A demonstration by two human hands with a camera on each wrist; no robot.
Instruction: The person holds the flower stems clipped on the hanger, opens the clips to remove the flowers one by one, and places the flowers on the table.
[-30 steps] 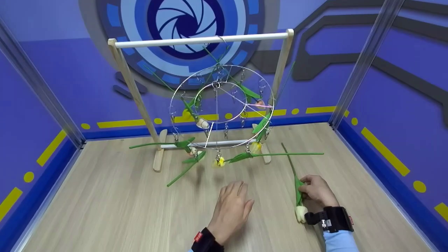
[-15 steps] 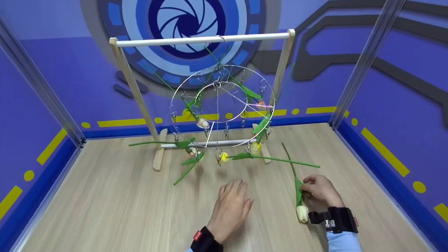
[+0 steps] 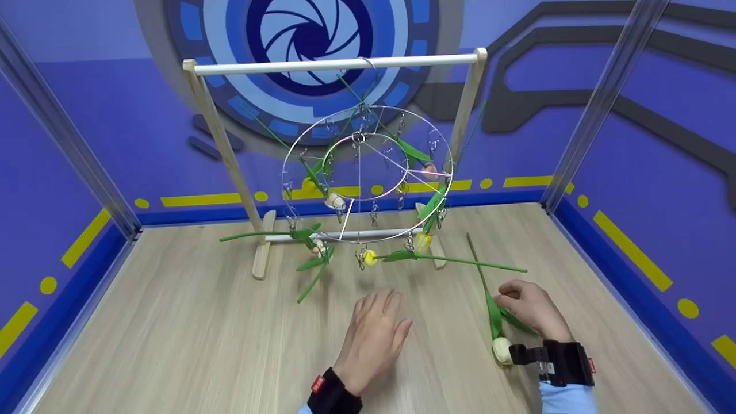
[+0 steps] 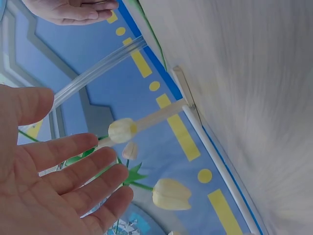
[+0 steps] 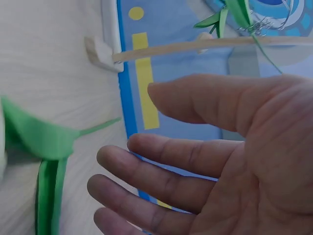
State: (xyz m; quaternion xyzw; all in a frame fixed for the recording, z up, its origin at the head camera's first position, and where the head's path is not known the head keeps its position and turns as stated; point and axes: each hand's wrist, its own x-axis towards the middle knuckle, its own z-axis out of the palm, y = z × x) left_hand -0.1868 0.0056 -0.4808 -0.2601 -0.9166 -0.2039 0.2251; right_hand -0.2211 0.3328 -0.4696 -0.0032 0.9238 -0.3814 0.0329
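The right hand (image 3: 533, 310) on my feed is released: its wrist camera shows me the thumb set well apart from four gently bent fingers (image 5: 156, 171), with nothing between them. In that wrist view the green leaf lies off the fingertips at 9 o'clock, apart from them.

From overhead I have the white tulip (image 3: 495, 317) flat on the desk (image 3: 201, 345), just beside this hand. Its blossom (image 3: 502, 352) sits at 7 o'clock from the hand, near the wrist strap (image 3: 566, 363), and the stem tip points to between 11 and 12 o'clock. One leaf reaches under the palm; from here I can't tell whether it touches.

I find the left hand (image 3: 374, 336) at 9 o'clock from the right, back of the hand up, fingers extended and slightly bent, thumb out toward 1 o'clock, grasping nothing. I can't tell if it meets the desk. At 12 o'clock from it I see a yellow tulip (image 3: 370, 257) hanging with its stem toward 3 o'clock, and above that the clip ring (image 3: 347, 218), hung from the rack (image 3: 333, 66).
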